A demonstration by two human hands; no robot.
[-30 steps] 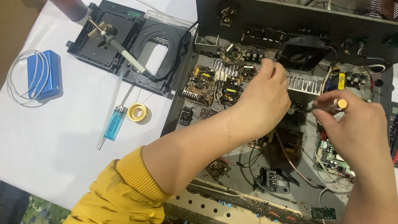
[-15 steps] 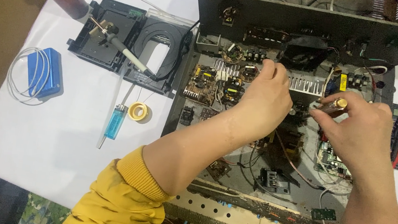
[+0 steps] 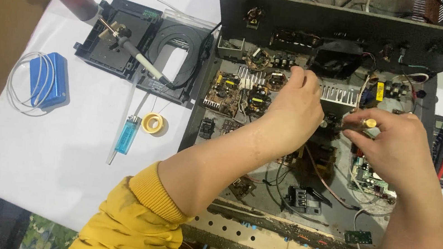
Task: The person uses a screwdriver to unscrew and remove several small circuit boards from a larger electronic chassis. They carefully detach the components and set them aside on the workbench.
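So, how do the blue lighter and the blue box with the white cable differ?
The blue lighter is slim, long and looks translucent; the blue box is wider, flatter and opaque. A white cable loops around the box, while the lighter lies bare, next to a small yellow ring-shaped roll. The box lies nearer the cloth's left edge. Both are blue and lie on the white cloth, away from both hands.

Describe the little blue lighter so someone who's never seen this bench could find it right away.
Start at the big open electronics chassis and look left onto the white cloth. Just below the black disc-drive tray lies the lighter, beside a small yellow tape roll. It is slim and see-through blue, unlike the chunkier solid blue box wrapped in white cable farther left.
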